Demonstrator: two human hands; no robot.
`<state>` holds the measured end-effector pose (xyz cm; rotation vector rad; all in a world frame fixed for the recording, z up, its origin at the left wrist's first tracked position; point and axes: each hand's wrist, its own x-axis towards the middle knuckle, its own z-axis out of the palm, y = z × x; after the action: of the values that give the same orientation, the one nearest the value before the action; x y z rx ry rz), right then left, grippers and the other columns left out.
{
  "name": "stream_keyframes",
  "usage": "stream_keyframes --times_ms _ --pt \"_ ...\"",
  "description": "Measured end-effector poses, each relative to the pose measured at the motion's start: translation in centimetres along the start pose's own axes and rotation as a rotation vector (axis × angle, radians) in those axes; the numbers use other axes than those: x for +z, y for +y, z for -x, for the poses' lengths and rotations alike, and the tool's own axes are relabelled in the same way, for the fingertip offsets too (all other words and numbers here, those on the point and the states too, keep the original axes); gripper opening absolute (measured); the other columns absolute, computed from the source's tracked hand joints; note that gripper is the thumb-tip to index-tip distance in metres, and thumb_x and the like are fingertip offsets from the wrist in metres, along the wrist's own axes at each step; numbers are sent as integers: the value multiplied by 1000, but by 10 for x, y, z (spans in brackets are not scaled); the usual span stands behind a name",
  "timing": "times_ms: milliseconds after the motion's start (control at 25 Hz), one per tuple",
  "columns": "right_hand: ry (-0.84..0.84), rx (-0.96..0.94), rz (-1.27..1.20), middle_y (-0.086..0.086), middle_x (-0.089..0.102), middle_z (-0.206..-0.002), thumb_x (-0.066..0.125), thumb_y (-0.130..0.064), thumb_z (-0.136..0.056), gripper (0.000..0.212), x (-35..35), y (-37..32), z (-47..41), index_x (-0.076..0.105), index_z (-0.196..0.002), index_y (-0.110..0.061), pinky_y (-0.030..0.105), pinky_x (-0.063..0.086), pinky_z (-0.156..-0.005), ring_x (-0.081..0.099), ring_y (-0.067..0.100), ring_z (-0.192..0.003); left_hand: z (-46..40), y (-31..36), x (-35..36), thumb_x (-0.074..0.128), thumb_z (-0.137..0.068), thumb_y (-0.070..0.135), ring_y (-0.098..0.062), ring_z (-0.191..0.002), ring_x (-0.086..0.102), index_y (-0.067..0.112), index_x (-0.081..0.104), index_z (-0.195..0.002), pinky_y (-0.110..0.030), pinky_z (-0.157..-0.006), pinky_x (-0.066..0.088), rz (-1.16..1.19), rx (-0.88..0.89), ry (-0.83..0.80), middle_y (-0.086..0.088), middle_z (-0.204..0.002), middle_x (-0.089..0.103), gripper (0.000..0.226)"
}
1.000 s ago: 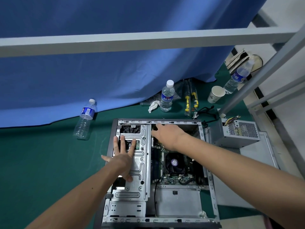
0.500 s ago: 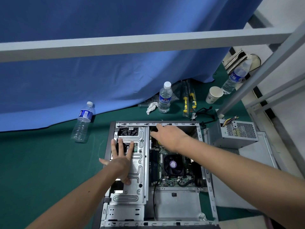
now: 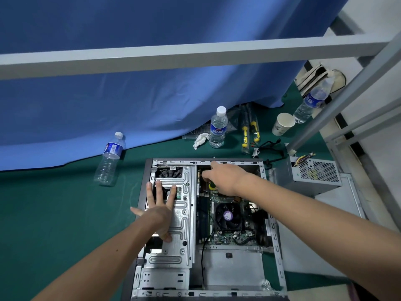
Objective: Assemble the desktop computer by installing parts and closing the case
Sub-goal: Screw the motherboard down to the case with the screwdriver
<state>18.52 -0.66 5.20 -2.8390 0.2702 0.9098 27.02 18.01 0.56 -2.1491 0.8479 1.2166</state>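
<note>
Single head-worn wide-angle view, facing forward and steeply down, fairly close over the open computer case (image 3: 208, 231), edges seemingly distorted

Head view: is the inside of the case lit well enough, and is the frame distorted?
Head view: sharp and evenly lit; the open grey metal computer case is dim at its far corner under the right hand; the left hand shows clearly; wide-angle bending bows the grey metal bar.

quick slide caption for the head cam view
Left hand flat on the drive cage while right hand reaches into the open computer case.
</note>
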Motion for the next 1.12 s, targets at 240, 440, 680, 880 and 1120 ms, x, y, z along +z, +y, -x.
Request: stream_keyframes --times_ms 240,440,680,880,1120 --pt "148 88 167 8 63 -109 35 -33 -107 31 16 -13 -4 53 -123 -14 36 50 -69 65 30 -97 -2 0 1 85 -72 40 -47 -127 -48 30 -43 -137 -83 -99 14 16 8 0 -15 -138 -57 144" --pt "-75 58 -100 17 36 -138 57 -18 -94 48 -13 5 -7 39 -139 -19 36 46 -69 58 35 -95 -5 -2 2 86 -71 41 -47 -127 -47 30 -46 -134 -83 -99 14 14 3 10 -16 -138 -57 146" --pt "147 45 191 11 64 -110 42 -19 -103 20 5 -10 -1 57 -113 -11 34 38 -64 64 31 -93 -10 -2 5 86 -70 42 -48 -125 -49 31 -49 -124 -84 -97 13 29 -9 12 -16 -135 -59 146" --pt "-23 152 61 15 47 -137 37 -40 -104 46 3 -2 -8 43 -139 -11 40 48 -74 58 36 -111 -12 -3 6 87 -69 42 -47 -126 -49 33 -49 -125 -85 -97 13 43 1 21 -15 -135 -59 148" --pt "122 -30 47 14 48 -117 51 0 -89 32 1 -2 -8 55 -117 -15 35 35 -56 53 30 -74 -13 -6 8 88 -68 41 -47 -124 -50 32 -49 -125 -85 -97 12 57 18 25 -14 -130 -61 148"
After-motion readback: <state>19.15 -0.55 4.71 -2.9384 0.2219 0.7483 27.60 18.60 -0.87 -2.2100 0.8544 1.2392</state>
